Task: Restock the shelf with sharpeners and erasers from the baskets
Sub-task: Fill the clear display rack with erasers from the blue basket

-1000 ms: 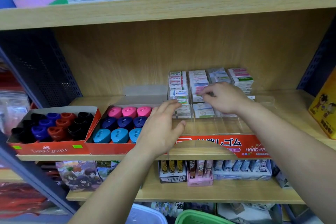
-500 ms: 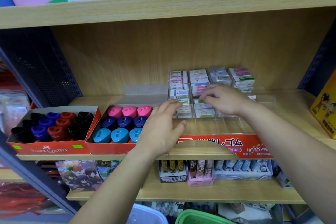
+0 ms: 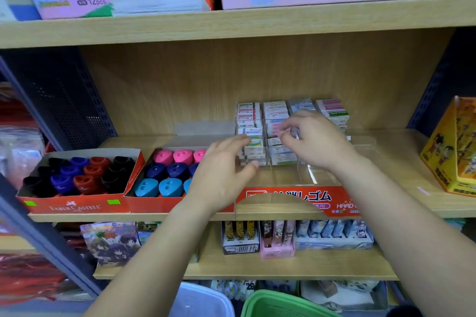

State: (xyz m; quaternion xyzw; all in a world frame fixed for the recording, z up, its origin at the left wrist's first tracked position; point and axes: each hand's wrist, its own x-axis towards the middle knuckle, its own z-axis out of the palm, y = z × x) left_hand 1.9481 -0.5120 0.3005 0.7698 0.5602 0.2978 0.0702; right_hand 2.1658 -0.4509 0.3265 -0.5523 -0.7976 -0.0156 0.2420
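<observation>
Midway through stocking erasers [image 3: 253, 136] in the clear tray [image 3: 324, 175], the left hand [image 3: 221, 175] steadies its left column with straight, spread fingers while the right hand [image 3: 319, 141] curls fingers over the second column, grip unclear; squaring stacks seems next.

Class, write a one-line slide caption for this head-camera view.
Left hand and right hand reach to stacked erasers in a clear tray, beside sharpeners in red boxes.

Both hands at a clear plastic tray [image 3: 334, 177] on the light wooden shelf [image 3: 401, 154]
The left hand [image 3: 221, 172] reaches straight fingers to the leftmost stack of small paper-sleeved erasers [image 3: 250, 115]; the right hand [image 3: 318, 141] curls over the next stack, grip blurred. Red cardboard boxes [image 3: 77, 207] of coloured plastic sharpeners [image 3: 164, 157] stand just left.
</observation>
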